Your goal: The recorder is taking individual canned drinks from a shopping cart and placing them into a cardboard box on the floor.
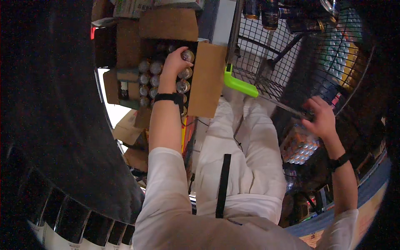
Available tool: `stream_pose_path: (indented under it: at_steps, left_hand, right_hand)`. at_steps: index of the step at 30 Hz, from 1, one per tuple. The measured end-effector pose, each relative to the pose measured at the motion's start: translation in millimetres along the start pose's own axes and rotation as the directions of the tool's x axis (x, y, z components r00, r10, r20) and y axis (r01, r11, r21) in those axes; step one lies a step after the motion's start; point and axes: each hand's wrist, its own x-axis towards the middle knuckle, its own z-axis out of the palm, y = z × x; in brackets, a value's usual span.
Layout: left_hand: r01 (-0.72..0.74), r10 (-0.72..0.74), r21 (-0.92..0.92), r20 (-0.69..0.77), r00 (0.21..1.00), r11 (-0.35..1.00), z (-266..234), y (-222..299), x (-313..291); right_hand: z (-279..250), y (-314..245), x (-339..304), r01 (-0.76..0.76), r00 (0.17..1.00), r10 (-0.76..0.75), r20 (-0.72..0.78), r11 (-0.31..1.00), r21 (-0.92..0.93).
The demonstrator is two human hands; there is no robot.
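My left hand [177, 62] reaches into an opened cardboard box [206, 79] on the left, thumb and fingers round the top of a drink can [188, 56]. Several more upright cans [183, 86] stand in rows in the box, partly hidden under my hand and wrist. On the right, my right hand [321, 116] is at the near rim of a black wire shopping cart [279, 104]. The rim runs between its thumb and fingers, which are curled around it. A bright green handle cover [241, 84] sits at the rim's left part.
Dark cans [270, 18] lie in the cart's far end. Beyond its right side stand wrapped packs of cans [335, 58]; another wrapped pack [301, 146] is below my right hand. More cardboard boxes [127, 129] are at the left. Dark bottles or cans [73, 221] line the lower left.
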Motion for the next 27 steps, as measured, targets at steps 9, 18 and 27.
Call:
stream_pose_path:
  at_steps: [9, 18, 27]
  left_hand:
    - [-0.04, 0.03, -0.074, -0.136, 0.99, 0.996, -14.3, 16.6, -22.8]
    - [-0.301, 0.268, 0.008, -0.478, 0.836, 0.954, -118.2, 229.5, -106.2]
    - [-0.213, 0.228, -0.157, 0.08, 0.971, 0.964, -53.0, 393.8, 43.3]
  right_hand:
    - [-4.9, -9.1, 5.6, 0.057, 0.998, -0.056, -0.012, 0.998, 0.039]
    - [-14.1, -10.0, 3.8, 0.003, 0.998, -0.01, 0.064, 0.994, 0.108]
    - [-14.2, -14.0, 11.2, -0.023, 0.983, 0.009, 0.184, 0.997, 0.075]
